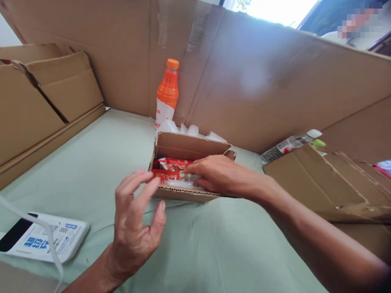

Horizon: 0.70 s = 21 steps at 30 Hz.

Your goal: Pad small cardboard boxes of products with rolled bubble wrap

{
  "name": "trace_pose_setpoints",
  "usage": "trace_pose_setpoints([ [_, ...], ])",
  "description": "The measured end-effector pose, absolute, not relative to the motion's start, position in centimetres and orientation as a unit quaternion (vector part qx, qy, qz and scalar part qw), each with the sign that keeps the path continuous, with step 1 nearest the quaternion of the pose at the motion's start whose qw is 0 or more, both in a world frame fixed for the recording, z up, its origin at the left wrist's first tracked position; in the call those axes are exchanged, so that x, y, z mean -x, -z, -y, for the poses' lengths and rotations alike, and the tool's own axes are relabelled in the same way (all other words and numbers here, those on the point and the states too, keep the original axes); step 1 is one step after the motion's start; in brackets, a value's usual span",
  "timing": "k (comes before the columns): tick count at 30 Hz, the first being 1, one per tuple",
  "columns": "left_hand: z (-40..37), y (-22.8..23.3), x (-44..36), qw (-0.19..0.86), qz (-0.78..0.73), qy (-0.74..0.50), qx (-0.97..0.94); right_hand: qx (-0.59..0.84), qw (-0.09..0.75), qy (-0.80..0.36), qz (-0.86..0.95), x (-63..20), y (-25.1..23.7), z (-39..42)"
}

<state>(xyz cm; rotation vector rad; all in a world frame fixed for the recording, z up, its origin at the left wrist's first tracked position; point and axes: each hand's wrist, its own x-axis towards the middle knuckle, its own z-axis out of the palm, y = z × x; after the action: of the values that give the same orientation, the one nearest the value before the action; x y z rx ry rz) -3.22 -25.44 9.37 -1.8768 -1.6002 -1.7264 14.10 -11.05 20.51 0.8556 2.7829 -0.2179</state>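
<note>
A small open cardboard box (186, 196) stands before me with its back flap raised. Inside lie red-printed snack packets (166, 176) and some clear, whitish plastic by the front wall. My right hand (218, 173) reaches over the box's right side. Its index finger touches the packets and its thumb is lower, apart from the index; no firm grip shows. My left hand (139, 221) hovers at the box's front left corner with fingers spread and curved, holding nothing. Its fingertips are close to the box edge; whether they touch it I cannot tell.
Behind the box stand an orange drink bottle (168, 95) and whitish plastic pieces (192, 130). Cardboard boxes (70, 85) line the left; another carton (311, 179) and a clear bottle (279, 149) are at right. A white device with a cable (58, 240) lies left on the green cloth (214, 252).
</note>
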Motion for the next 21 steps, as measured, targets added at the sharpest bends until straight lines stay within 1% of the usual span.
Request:
trace_pose_setpoints([
  [2,25.6,-8.5,3.5,0.028,0.546,0.627,0.554,-0.359,-0.083,0.087,-0.926,-18.5,-20.6,12.2],
  [4,25.6,-7.4,4.0,-0.075,0.569,0.650,0.498,-0.480,-0.255,0.074,-0.836,-23.1,-19.8,13.8],
  [5,25.4,-6.8,4.3,-0.144,0.582,0.646,0.473,-0.532,-0.320,0.063,-0.781,-25.0,-18.8,14.6],
  [6,25.2,-6.3,4.5,-0.214,0.589,0.637,0.449,-0.571,-0.352,0.083,-0.737,-26.3,-17.4,15.3],
  [7,24.8,-5.7,4.7,-0.275,0.589,0.629,0.427,-0.583,-0.372,0.111,-0.714,-27.0,-15.8,16.0],
  [9,23.9,-5.0,4.8,-0.358,0.574,0.618,0.400,-0.568,-0.331,0.198,-0.727,-26.4,-12.1,16.7],
  [11,23.0,-4.7,4.5,-0.387,0.561,0.620,0.390,-0.549,-0.293,0.259,-0.739,-24.2,-9.0,16.7],
  [12,22.5,-4.8,4.2,-0.385,0.560,0.625,0.385,-0.547,-0.295,0.275,-0.734,-23.1,-8.0,16.5],
  [15,22.0,-5.3,2.5,-0.377,0.557,0.637,0.377,-0.563,-0.317,0.277,-0.711,-22.0,-7.0,16.6],
  [18,22.9,-5.8,-0.1,-0.425,0.526,0.612,0.410,-0.612,-0.312,0.248,-0.683,-24.8,-7.4,19.3],
  [21,24.6,-5.6,-1.9,-0.481,0.495,0.578,0.437,-0.650,-0.343,0.181,-0.653,-28.0,-7.3,24.0],
])
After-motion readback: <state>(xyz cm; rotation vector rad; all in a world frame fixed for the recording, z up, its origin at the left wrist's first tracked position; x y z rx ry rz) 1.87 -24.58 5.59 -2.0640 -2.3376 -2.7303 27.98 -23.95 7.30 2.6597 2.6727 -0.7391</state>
